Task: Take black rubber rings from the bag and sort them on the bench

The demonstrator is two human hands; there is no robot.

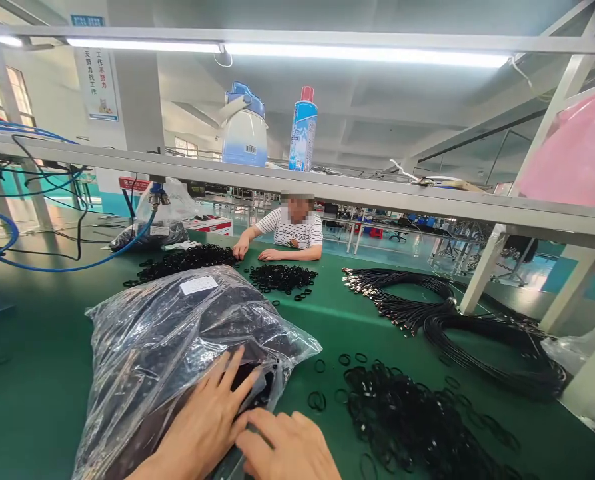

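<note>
Green worktop (42, 400) fills pretty much everything, with a big clear plastic bag (177, 347) of dark stuff lying on it, long axis running from about 7 o'clock up to 1 o'clock. Left hand (204, 423) lies flat on the bag's near end, fingers spread. Right hand (290, 450) sits at the bag's mouth at 5 o'clock, grip loosely curled, not pinching anything. Loose black rubber rings (407, 420) are piled just at 3 o'clock.

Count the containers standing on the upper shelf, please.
2: a blue and white jug left of a tall blue spray can with a red cap, side by side; others may be hidden.
</note>
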